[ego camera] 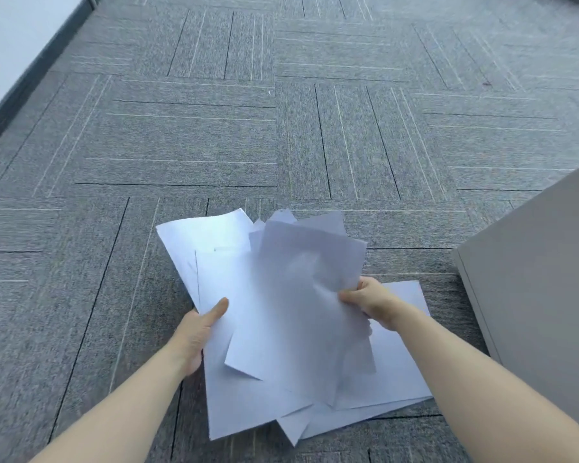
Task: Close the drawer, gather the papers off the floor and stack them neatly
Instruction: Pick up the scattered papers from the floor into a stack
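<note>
Papers point(281, 295) — a loose, fanned bundle of white sheets — are held low over the grey carpet floor point(181, 135), just beside a grey cabinet point(542, 279) at right. Left hand point(198, 332) pinches the bundle's left edge, thumb on top; right hand point(368, 297) is closed on the right edge of the upper sheets. The sheets are light, limp and apt to slide over one another — corners jut at differing angles. Squaring them likely calls for a grip on opposite long edges, then tapping one edge on the floor.
</note>
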Available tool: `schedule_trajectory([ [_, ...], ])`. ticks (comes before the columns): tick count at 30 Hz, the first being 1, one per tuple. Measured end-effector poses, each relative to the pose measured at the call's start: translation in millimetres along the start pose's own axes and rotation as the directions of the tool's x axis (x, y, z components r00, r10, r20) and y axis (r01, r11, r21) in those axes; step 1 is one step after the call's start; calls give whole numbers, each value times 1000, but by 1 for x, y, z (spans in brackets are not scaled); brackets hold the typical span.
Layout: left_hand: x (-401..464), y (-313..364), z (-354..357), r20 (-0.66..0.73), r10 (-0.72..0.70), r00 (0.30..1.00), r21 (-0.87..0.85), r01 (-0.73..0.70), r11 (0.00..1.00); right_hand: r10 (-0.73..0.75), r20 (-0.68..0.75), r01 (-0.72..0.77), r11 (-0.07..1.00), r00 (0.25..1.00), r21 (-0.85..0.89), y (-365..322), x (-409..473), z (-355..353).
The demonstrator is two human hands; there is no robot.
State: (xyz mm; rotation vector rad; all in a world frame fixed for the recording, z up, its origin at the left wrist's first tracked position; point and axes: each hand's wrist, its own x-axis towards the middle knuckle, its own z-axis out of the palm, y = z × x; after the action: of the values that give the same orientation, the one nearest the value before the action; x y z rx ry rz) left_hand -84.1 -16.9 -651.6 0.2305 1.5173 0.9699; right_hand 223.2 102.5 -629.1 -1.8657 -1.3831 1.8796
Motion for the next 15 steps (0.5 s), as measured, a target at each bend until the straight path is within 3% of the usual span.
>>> schedule_trajectory([
  [4,3,-6,-3,-21,-24,999,106,26,994,20,-10,-20,999,1000,-39,4,-1,12],
  [7,5,-9,0,-17,-29,999,111,31,993,-10,-75,-7,975,997,-221,4,1,23],
  [12,9,-13,1,-66,-29,997,162,39,986,-39,35,49,931,999,-361,1,7,54],
  [15,11,-16,-1,-103,-28,994,156,44,987,-62,-9,52,900,998,-433,2,11,59],
])
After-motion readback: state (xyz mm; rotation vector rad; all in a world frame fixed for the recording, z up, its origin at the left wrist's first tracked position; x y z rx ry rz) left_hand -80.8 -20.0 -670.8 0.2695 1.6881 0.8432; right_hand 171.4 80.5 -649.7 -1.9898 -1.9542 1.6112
